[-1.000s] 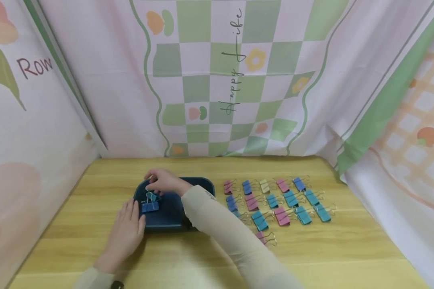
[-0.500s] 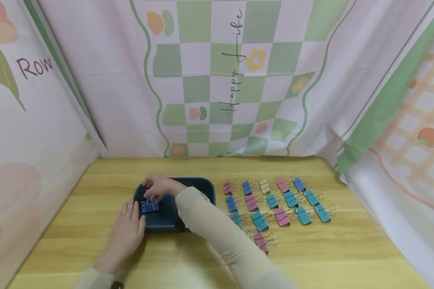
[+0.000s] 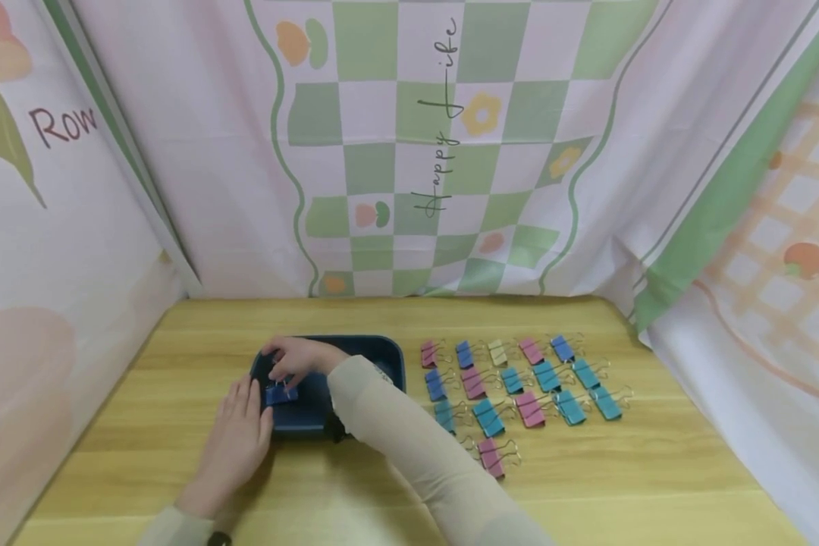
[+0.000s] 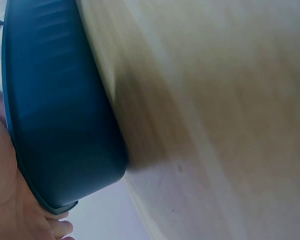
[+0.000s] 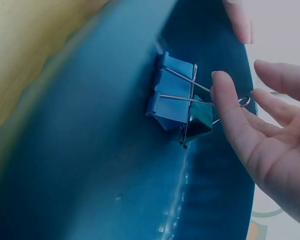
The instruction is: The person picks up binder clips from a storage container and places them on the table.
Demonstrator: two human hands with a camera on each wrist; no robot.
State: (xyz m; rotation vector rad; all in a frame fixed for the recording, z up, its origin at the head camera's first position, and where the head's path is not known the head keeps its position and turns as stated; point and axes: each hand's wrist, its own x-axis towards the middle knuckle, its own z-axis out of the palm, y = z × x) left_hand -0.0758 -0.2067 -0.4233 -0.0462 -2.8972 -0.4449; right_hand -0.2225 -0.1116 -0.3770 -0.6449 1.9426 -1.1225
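Observation:
A dark blue tray stands on the left half of the table. My left hand rests with straight fingers against its left end. Inside that end are a blue binder clip and a smaller teal binder clip, side by side and overlapping in the right wrist view. My right hand reaches down into the tray over them. Its thumb and fingers are spread apart around the wire handles, one finger crossing in front of them. From the head, this hand hides the teal clip and part of the blue one.
Right of the tray, several binder clips lie in rows on the wooden table: pink clips, blue clips, teal clips and a yellow clip. My right sleeve crosses the tray's front edge. A patterned curtain hangs behind.
My right hand has moved lower and slightly left in the tray, covering the teal clip that showed earlier. Its forearm shifted left, uncovering more of the front clips. My left hand stays put.

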